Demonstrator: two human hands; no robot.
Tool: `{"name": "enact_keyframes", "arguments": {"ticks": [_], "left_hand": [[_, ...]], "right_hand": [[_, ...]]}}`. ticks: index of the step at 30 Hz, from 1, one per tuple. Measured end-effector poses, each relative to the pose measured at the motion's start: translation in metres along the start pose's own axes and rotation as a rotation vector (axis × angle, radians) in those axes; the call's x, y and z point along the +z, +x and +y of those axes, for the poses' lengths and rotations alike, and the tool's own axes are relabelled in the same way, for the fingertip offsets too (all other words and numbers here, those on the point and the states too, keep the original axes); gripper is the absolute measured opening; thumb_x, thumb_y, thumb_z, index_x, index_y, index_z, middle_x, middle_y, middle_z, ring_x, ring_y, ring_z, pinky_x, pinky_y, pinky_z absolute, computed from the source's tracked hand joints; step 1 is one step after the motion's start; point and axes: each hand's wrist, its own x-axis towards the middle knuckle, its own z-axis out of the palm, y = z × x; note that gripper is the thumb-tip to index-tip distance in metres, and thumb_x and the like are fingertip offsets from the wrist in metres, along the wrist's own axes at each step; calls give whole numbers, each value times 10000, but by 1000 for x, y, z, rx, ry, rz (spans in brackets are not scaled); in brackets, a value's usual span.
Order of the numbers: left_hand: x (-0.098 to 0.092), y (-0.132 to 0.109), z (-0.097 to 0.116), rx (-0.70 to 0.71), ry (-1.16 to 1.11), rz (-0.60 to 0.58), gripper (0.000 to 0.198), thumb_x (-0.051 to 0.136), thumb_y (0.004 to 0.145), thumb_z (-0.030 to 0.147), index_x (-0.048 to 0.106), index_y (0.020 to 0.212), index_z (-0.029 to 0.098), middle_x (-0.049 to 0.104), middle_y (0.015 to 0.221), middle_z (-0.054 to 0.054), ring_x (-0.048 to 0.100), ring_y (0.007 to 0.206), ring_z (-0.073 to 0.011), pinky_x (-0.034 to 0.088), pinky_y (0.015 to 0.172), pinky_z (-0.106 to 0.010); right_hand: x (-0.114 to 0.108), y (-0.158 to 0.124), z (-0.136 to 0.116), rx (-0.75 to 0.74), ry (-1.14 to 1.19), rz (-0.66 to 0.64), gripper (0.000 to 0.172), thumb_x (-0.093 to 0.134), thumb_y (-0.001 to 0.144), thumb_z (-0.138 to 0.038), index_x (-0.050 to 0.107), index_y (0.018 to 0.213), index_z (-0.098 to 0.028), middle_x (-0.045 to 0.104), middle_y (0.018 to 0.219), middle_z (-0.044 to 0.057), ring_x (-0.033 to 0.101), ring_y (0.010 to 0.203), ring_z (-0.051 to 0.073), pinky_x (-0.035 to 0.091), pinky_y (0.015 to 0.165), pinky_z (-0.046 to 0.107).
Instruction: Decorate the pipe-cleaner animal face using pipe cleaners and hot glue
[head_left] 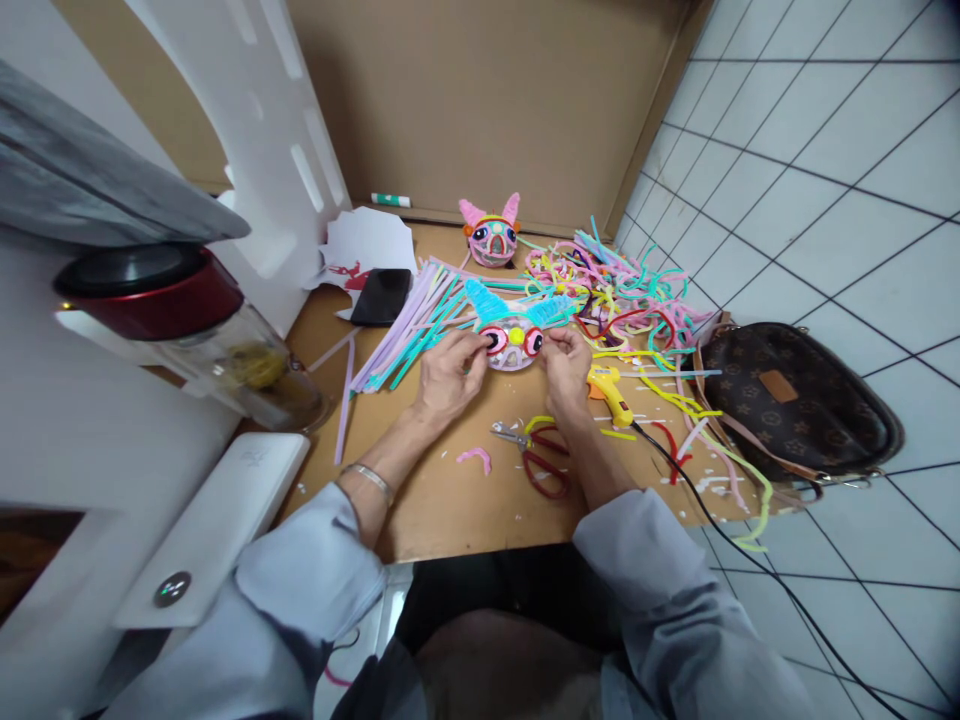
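Both my hands hold a small pipe-cleaner mask (513, 344) on the brown desk (450, 500). It has two pink eyes, a yellow dot between them and blue fuzzy horns on top. My left hand (448, 374) grips its left side, fingers curled by the left eye. My right hand (564, 364) pinches its right side. A finished pink-horned mask (491, 236) stands further back, near the wall.
Straight pipe cleaners (409, 330) lie left of the mask, a tangled heap (615, 285) to the right. Red scissors (536, 455), a yellow glue gun (611, 393), a black phone (381, 296), a brown bag (795, 400) and a red-lidded jar (195, 330) surround the hands.
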Motion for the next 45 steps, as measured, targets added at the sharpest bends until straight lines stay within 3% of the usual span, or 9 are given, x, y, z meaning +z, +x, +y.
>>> {"name": "enact_keyframes", "arguments": {"ticks": [6,12,17,22,28,32,45], "left_hand": [[0,-1,0,8,-8,4,177,545,910,204,718,934,177,757,923,-71,689,798,-158,553,748,-284],[0,-1,4,-151,-73,-7,131,530,888,228,650,895,174,724,858,-53,627,682,-137,496,631,-253],[-3,3,11,-263,-175,3,100,559,856,249,631,857,180,710,827,-38,603,653,-128,479,622,-250],[-3,5,14,-461,-307,16,99,578,846,288,608,849,193,682,807,-14,593,683,-128,471,653,-254],[6,5,-4,-750,-504,175,160,640,766,303,580,888,218,637,845,-7,605,788,-145,511,767,-295],[12,5,-12,-980,-742,144,213,663,696,286,557,869,223,653,959,-28,639,855,-154,544,758,-306],[14,6,-10,-930,-879,76,471,830,571,408,577,912,204,661,937,-33,661,850,-161,546,802,-319]], "right_hand": [[0,-1,0,-5,-4,3,267,606,563,-278,561,820,-226,618,768,-35,579,742,152,500,725,301],[-1,-1,-4,18,6,3,278,613,549,-259,562,820,-220,625,788,-32,583,743,145,496,729,292],[0,-1,-3,26,16,17,266,607,553,-247,572,815,-219,619,773,-34,585,734,146,502,722,298],[0,-2,-4,28,24,30,259,610,548,-248,585,804,-215,622,764,-39,581,733,140,498,718,287],[-1,-1,-2,25,29,-32,278,614,545,-250,565,816,-214,609,789,-34,577,751,141,484,728,290],[-1,0,-1,26,27,-52,288,626,543,-268,572,822,-218,611,774,-40,566,733,141,485,723,297],[-1,0,0,-19,21,-77,263,621,557,-274,567,809,-220,608,743,-52,557,708,135,487,733,298]]}}
